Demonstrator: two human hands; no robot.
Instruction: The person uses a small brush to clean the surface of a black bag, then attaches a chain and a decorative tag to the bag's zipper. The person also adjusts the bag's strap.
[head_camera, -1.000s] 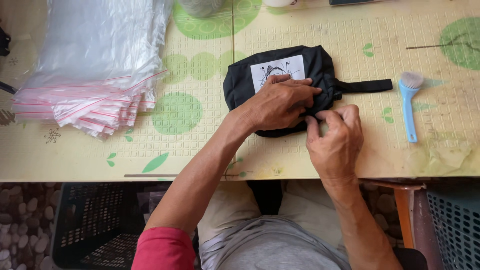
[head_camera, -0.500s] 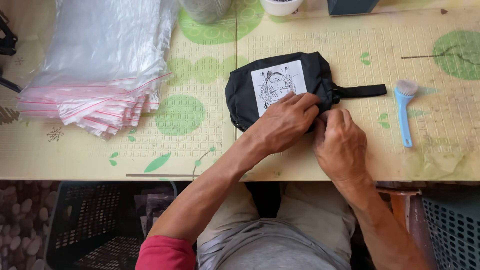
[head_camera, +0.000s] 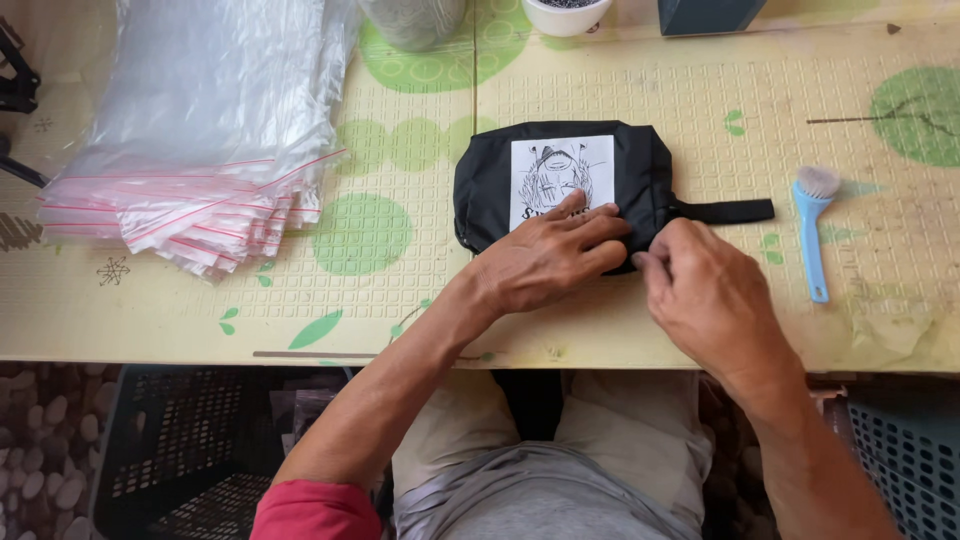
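We see two bare forearms running up from the near edge to the left hand (head_camera: 545, 262) and the right hand (head_camera: 712, 300), both without gloves, rings or a watch. On the left arm a red sleeve (head_camera: 315, 510) ends above the elbow, at the near left; we see no sleeve on the right arm, which stays bare to the frame's edge. Over the belly lies a grey shirt (head_camera: 540, 500), creased in soft folds with a paler band slanting across it. Beyond it, beige shorts (head_camera: 630, 420) cover both thighs, with a dark gap between the two legs at the table's near rim.
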